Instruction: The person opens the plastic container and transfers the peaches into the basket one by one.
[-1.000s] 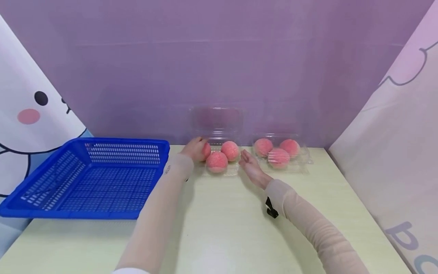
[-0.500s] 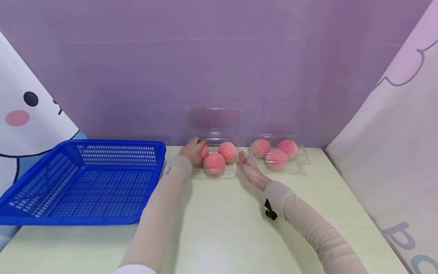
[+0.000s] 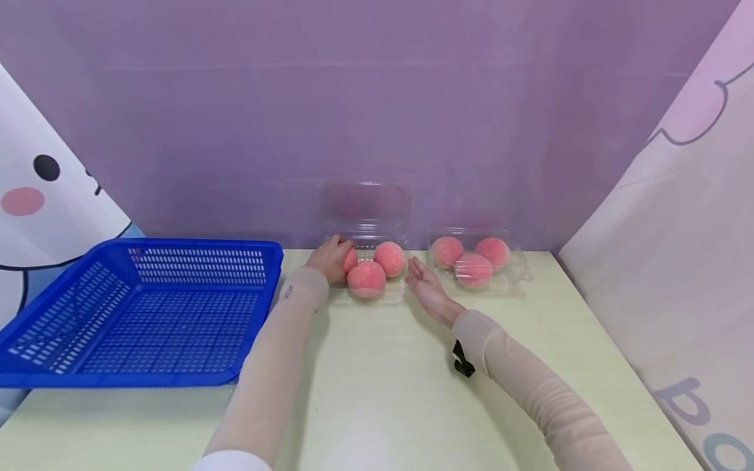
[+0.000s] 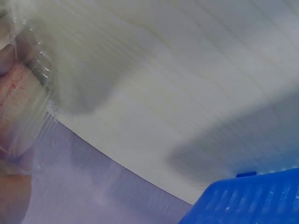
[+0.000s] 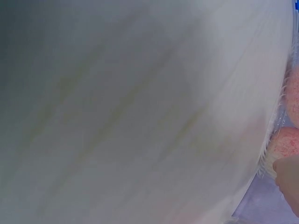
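- Blue basket (image 3: 153,379): left of everything; only the head view has shifted slightly.
- Open clear container (image 3: 393,296): centre, lid (image 3: 365,203) still up, no visible move.
- Second clear container (image 3: 518,268): to its right.
- Left hand (image 3: 325,259): fingers bent at leftmost ball; gripping ball or plastic, cannot tell.
- Right hand (image 3: 430,291): fingers straight, holding nothing, between containers.
- Pink balls (image 3: 366,279): three per container, unchanged; work stands where it was.

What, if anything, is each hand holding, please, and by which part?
The left hand is at the left side of the open container, beside a pink ball; whether it grips either is unclear. The right hand holds nothing.
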`<state>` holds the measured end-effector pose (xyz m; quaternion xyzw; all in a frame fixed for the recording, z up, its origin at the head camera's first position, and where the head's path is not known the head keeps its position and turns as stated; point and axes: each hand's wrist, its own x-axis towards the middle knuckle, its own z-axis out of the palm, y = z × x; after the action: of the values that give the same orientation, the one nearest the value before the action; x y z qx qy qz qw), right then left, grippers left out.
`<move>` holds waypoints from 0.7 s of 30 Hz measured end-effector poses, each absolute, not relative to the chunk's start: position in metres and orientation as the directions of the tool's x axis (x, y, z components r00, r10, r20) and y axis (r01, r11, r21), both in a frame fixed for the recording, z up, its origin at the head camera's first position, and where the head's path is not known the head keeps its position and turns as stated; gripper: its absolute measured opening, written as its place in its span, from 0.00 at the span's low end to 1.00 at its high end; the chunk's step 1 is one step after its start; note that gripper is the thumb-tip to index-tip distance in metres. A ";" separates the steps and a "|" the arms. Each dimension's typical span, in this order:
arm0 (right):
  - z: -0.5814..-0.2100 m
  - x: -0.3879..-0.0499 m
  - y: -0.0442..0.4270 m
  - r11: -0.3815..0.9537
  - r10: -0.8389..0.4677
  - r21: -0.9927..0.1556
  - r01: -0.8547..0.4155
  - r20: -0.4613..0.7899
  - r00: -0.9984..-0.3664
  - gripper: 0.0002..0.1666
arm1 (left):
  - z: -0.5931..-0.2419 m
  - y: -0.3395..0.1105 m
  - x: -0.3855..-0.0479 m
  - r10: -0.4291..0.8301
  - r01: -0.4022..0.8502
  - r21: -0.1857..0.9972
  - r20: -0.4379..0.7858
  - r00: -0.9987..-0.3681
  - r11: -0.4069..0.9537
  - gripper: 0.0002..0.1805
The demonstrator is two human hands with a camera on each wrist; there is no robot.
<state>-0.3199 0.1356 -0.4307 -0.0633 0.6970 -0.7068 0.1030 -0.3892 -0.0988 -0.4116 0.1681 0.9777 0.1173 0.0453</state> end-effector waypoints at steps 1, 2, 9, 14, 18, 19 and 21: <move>-0.430 -0.320 0.135 -0.013 -0.236 -0.998 0.056 -0.051 -0.970 0.36 | -0.411 -0.099 -0.389 0.335 0.313 0.248 -0.054 -0.941 0.917 0.39; -0.430 -0.319 0.135 -0.019 -0.236 -0.998 0.056 -0.050 -0.971 0.36 | -0.411 -0.099 -0.389 0.331 0.308 0.250 -0.055 -0.942 0.918 0.39; -0.432 -0.318 0.135 -0.018 -0.231 -0.999 0.044 -0.038 -0.972 0.36 | -0.408 -0.100 -0.386 0.354 0.336 0.252 -0.028 -0.935 0.907 0.40; -0.433 -0.319 0.136 -0.010 -0.233 -0.999 0.050 -0.046 -0.971 0.36 | -0.403 -0.102 -0.384 0.363 0.348 0.238 -0.020 -0.932 0.907 0.40; -0.432 -0.320 0.139 0.022 -0.247 -0.998 0.051 -0.055 -0.967 0.36 | -0.394 -0.102 -0.383 0.344 0.328 0.231 -0.034 -0.938 0.916 0.41; -0.432 -0.320 0.140 0.033 -0.246 -0.998 0.053 -0.059 -0.968 0.37 | -0.392 -0.102 -0.382 0.338 0.320 0.233 -0.040 -0.940 0.918 0.40; -0.432 -0.321 0.143 0.047 -0.238 -0.997 0.059 -0.069 -0.969 0.38 | -0.386 -0.101 -0.382 0.331 0.313 0.240 -0.038 -0.943 0.919 0.39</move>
<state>-0.3207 0.1427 -0.4319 -0.0626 0.7154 -0.6874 0.1084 -0.3822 -0.1009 -0.3861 0.1643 0.9788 0.1159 0.0390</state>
